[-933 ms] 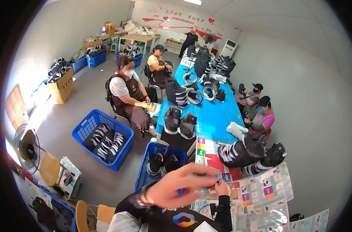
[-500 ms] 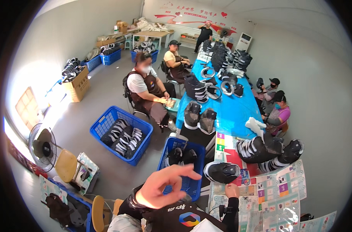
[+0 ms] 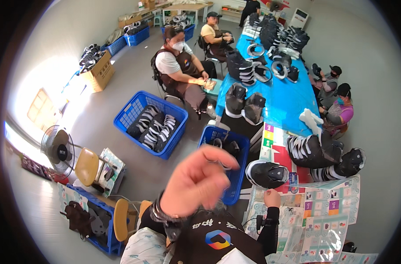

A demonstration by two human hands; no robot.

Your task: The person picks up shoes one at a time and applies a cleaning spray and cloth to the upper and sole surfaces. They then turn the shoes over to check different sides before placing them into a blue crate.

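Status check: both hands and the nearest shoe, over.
Left hand raised in the air, fingers curled, empty. Right hand resting on the patterned table cover, holding nothing visible. Black shoe upper with white sole edge just beyond it, untouched.

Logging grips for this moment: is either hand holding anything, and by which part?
Nothing is held. The left hand is raised, loosely curled and empty; the right hand rests on the table's printed sheet.

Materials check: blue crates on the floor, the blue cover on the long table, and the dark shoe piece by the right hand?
Blue crates: likely rigid moulded plastic; the walls show an open lattice grid. Table cover: thin sheet, plastic or coated cloth; smooth with a light sheen, though which one is unclear. Dark shoe piece: looks like soft black fabric or synthetic upper with a pale rim; matte, exact material unclear. Right hand rests just below it.
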